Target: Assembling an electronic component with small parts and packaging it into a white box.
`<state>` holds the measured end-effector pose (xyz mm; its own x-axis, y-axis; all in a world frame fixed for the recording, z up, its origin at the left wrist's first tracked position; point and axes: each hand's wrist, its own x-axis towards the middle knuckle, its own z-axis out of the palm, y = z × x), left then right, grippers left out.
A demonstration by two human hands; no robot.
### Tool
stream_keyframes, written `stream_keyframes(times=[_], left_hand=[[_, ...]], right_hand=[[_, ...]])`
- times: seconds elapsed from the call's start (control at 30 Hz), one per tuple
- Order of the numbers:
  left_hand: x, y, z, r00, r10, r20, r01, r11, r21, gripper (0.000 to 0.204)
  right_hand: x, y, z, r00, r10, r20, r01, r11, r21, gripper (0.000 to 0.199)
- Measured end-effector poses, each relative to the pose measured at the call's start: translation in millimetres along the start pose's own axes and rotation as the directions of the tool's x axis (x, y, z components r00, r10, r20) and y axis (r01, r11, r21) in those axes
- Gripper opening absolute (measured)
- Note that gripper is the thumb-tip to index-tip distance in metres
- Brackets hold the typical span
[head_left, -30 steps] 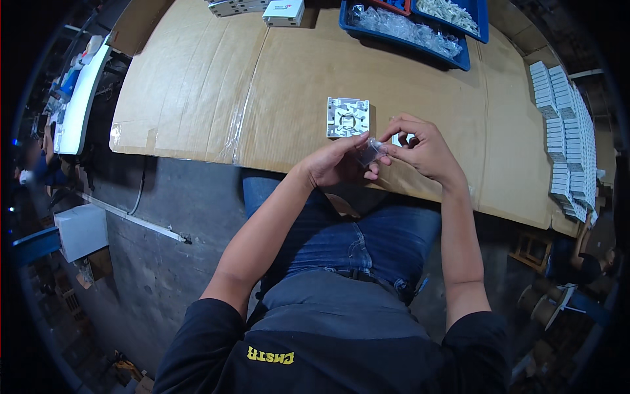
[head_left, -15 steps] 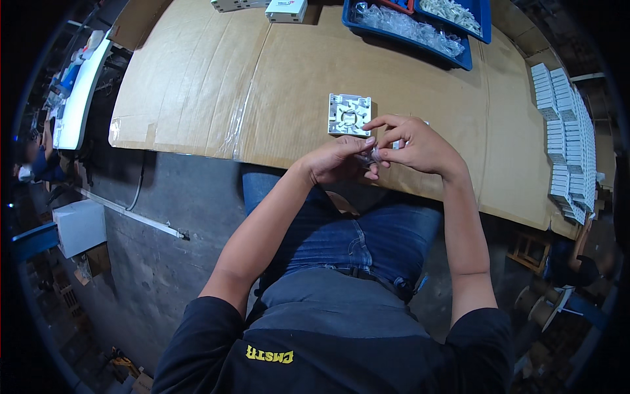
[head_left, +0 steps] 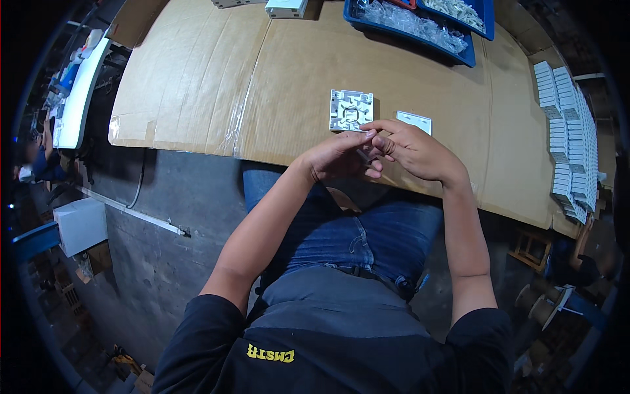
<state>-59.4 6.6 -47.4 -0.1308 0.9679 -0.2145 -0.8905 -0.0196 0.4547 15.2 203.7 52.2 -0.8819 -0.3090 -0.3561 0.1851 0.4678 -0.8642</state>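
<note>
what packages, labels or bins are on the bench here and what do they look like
Blue bins: far edge of the bench, rectangular, holding clear bagged parts.
White boxes: right edge, small flat packs stacked in rows.
White box: top centre, small, rectangular.
White card: flat, beside the square white plate, just beyond the right hand.

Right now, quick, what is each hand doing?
Left hand: fingers curled, pinching a small part shared with the other hand.
Right hand: fingertips closed on the same small part.
</note>
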Motion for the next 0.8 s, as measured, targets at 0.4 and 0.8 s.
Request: stream_keyframes(times=[0.4, 0.8], left_hand=[[2, -2, -1, 0.998, -0.036, 0.041, 0.036, 0.999, -0.005, 0.052], [5, 2, 3, 0.999, -0.052, -0.005, 0.053, 0.997, 0.052, 0.065]], right_hand=[[-2, 15, -59, 0.993, -0.077, -0.092, 0.078, 0.997, 0.007, 0.035], [67, 91, -282, 0.378, -0.206, -0.902, -0.397, 0.844, -0.36, 0.015]])
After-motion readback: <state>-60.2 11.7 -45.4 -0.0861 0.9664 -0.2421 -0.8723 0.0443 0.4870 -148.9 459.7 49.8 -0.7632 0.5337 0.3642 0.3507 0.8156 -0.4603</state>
